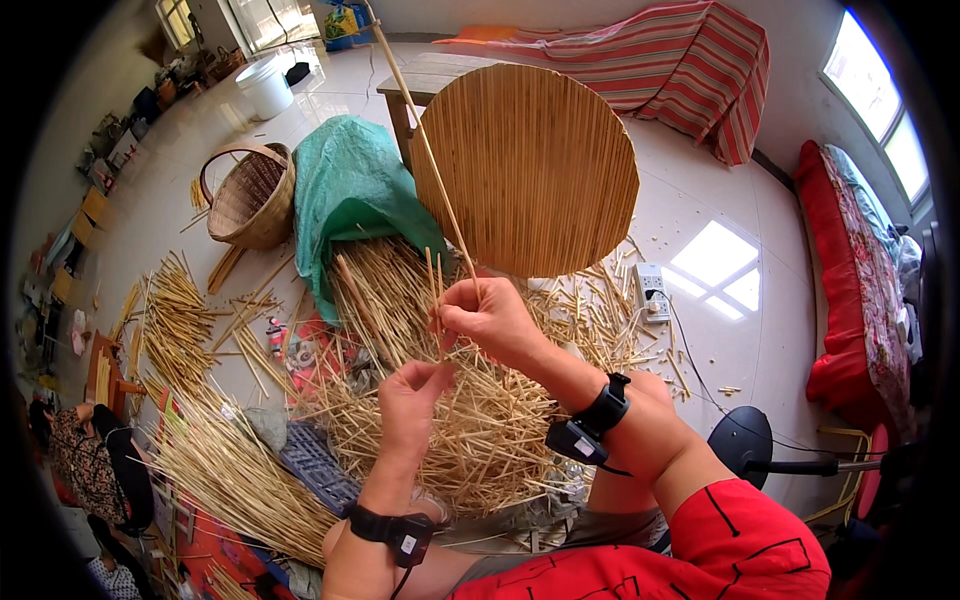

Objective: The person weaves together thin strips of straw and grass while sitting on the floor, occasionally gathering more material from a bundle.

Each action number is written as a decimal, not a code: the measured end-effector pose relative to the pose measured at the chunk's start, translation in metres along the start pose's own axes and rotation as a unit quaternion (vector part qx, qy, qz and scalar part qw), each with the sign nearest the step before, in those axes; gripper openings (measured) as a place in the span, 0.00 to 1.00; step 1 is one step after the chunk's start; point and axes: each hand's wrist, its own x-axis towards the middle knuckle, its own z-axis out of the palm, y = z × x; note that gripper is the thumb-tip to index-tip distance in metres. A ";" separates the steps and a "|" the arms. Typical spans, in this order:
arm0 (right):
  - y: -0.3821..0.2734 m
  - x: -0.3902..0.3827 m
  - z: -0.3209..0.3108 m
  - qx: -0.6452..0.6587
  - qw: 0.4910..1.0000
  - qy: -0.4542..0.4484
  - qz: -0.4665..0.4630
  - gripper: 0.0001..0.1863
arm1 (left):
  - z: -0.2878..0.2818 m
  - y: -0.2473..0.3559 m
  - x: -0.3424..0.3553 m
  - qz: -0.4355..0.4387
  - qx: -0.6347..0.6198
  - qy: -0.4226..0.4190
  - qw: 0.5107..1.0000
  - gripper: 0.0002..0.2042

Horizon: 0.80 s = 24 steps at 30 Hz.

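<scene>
My right hand (490, 318) is closed in a pinch on straw stalks. A long thin stalk (428, 140) rises from it toward the top of the view, and a few short stalks (435, 272) stick up beside its fingertips. Just below, my left hand (410, 398) pinches with thumb and forefinger at the lower part of the stalks; the exact spot is partly hidden by its fingers. Under both hands spreads a big loose heap of cut straw (450, 440). More stalks spill from the mouth of a green woven sack (350, 180) beyond my hands.
A round slatted panel (530, 170) leans against a wooden bench (440, 68). A wicker basket (255, 200) stands left of the sack, near a white bucket (265, 90). Bundles of long straw (240, 465) lie at left. A power strip (652, 295) trails its cord at right.
</scene>
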 end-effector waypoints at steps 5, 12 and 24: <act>0.001 0.001 -0.002 -0.007 1.000 -0.003 0.006 0.06 | 0.000 0.002 -0.001 -0.021 -0.005 -0.015 1.000 0.05; -0.002 -0.001 -0.002 0.017 1.000 0.000 0.012 0.06 | 0.001 -0.002 0.000 0.013 -0.010 -0.034 0.999 0.06; -0.006 -0.002 -0.001 0.023 1.000 -0.006 0.003 0.06 | -0.001 0.002 -0.001 -0.008 -0.005 -0.049 0.999 0.07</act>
